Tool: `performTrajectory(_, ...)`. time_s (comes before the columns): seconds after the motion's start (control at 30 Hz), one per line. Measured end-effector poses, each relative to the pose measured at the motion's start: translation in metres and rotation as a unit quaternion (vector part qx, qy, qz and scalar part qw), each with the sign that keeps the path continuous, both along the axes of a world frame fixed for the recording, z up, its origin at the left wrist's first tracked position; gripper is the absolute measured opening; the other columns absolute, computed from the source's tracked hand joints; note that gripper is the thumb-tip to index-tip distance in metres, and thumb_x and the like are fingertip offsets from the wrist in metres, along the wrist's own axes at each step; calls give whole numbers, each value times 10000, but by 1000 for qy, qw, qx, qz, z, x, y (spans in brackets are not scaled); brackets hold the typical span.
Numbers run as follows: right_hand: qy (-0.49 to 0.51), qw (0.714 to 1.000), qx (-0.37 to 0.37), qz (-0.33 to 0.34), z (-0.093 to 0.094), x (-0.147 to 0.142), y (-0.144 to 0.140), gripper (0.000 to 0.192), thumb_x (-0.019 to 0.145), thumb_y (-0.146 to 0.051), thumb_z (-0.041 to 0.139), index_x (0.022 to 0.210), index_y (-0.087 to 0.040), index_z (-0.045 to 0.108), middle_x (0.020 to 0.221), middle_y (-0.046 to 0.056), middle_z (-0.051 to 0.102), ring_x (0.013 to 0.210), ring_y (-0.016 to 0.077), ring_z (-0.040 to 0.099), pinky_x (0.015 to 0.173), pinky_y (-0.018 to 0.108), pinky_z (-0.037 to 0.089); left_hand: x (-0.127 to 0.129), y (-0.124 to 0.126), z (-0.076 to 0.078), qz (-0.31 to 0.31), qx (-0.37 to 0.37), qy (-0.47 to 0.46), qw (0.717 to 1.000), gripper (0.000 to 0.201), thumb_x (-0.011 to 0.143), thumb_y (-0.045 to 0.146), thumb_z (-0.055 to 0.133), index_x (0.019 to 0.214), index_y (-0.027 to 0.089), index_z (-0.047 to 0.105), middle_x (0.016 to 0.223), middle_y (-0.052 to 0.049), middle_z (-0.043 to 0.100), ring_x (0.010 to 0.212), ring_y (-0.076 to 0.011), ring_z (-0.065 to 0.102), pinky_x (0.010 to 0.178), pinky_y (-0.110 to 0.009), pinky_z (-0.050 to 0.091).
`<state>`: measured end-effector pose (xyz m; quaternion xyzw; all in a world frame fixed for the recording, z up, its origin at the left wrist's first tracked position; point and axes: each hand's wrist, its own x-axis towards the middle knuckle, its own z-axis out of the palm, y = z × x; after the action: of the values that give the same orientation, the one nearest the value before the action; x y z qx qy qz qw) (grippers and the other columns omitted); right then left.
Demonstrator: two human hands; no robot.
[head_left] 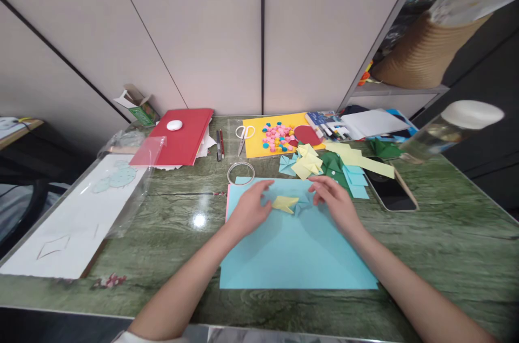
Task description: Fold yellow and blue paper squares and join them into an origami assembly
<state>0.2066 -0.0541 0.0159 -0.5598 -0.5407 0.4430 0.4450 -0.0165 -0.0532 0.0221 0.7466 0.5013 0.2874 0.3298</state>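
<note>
Resting on the large light-blue sheet [295, 251], both my hands work at a small folded piece. The sheet is matte, flat, rectangular, and lies on a glossy green marble-patterned table [446, 224], with a pink edge showing under its left side.

Folded yellow paper [285, 203]: small, creased, angular, with pointed corners; it lies on the blue sheet near its far edge, between my two hands. Just right of it sits a folded blue piece [303, 203], partly hidden by my right fingers (shape not clear).

Left hand [249, 210]: palm down, fingers loosely curled and slightly spread, thumb and forefinger tips reaching toward the left edge of the yellow paper. Contact looks likely, but I cannot tell whether it is a pinch or only a touch.

Right hand [336, 202]: palm down, fingers bent, tips pressing on the folded blue piece beside the yellow one. Not closed into a fist; whether anything is gripped I cannot tell.

Surroundings: a clear tape ring [240, 173] just beyond the blue sheet; white-handled scissors [244, 135] farther back; a yellow card [259, 146] bearing small pink, blue and yellow bits; a heap of folded yellow, green and blue papers [324, 163] to the right; a dark phone [391, 192] beside them; a red folder [180, 140] at back left.
</note>
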Motion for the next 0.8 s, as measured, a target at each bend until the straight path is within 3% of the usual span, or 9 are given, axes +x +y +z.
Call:
performTrajectory(0.07, 0, 999, 17, -31, -1, 4, 3, 254, 814, -389, 494, 969, -202, 565, 781, 2, 564, 544, 101, 483, 587, 267, 389, -10, 7, 2, 76, 122, 161, 976, 470, 758, 77, 457, 1217, 176, 443, 1274, -121, 464, 1186, -242, 416, 954, -397, 356)
performTrajectory(0.13, -2, 998, 28, -48, 0, 7, 4, 238, 807, -377, 509, 959, -205, 572, 737, -9, 550, 548, 102, 471, 596, 267, 387, -19, 14, 0, 120, 145, 291, 938, 416, 775, 129, 475, 1189, 167, 467, 1243, -131, 477, 1157, -276, 425, 910, -418, 371)
performTrajectory(0.23, -7, 998, 38, -52, 3, 8, 4, 228, 804, -365, 517, 949, -202, 583, 665, -18, 535, 555, 112, 472, 602, 270, 394, -28, 23, -8, 126, 130, 319, 930, 199, 808, 172, 454, 958, 138, 580, 1014, -148, 581, 992, -289, 519, 803, -418, 404)
performTrajectory(0.4, -17, 996, 59, -57, 7, 8, 1, 209, 811, -343, 508, 946, -203, 583, 700, -9, 551, 558, 111, 474, 613, 274, 419, -29, 28, -10, 136, 125, 307, 933, 187, 851, 195, 402, 820, 128, 574, 879, -154, 602, 926, -283, 545, 817, -426, 367)
performTrajectory(0.5, -34, 995, 73, -55, 11, 3, -7, 202, 811, -337, 519, 949, -209, 592, 732, 0, 562, 582, 119, 494, 608, 272, 429, -19, 18, 3, 128, 123, 266, 947, 183, 872, 237, 391, 866, 143, 548, 871, -117, 620, 890, -249, 566, 824, -399, 379)
performTrajectory(0.6, -111, 986, 122, -6, 18, -7, -22, 233, 840, -312, 491, 1032, -230, 594, 849, 28, 613, 674, 144, 555, 666, 297, 455, -2, -2, 17, 83, 101, 187, 974, 156, 880, 295, 404, 889, 190, 519, 831, -25, 636, 781, -153, 596, 725, -268, 448)
performTrajectory(0.63, -140, 980, 142, 23, 20, -10, -28, 261, 848, -296, 485, 1087, -245, 577, 920, 40, 626, 747, 160, 575, 704, 310, 462, 5, -9, 21, 50, 60, 70, 994, 142, 872, 288, 424, 872, 186, 523, 834, -22, 634, 777, -139, 598, 716, -247, 458)
performTrajectory(0.7, -192, 960, 194, 71, 24, -16, -38, 348, 863, -253, 465, 1208, -267, 502, 1064, 58, 614, 891, 183, 582, 804, 349, 455, 16, -23, 27, 9, -13, -106, 994, 104, 846, 256, 472, 876, 180, 537, 858, -25, 630, 790, -132, 602, 738, -247, 474)
performTrajectory(0.8, -239, 926, 273, 103, 26, -21, -46, 455, 854, -195, 482, 1295, -280, 415, 1203, 69, 565, 1093, 211, 516, 919, 395, 406, 25, -35, 31, -4, -56, -196, 979, 94, 805, 198, 539, 894, 174, 558, 869, -27, 625, 808, -130, 596, 781, -265, 483)
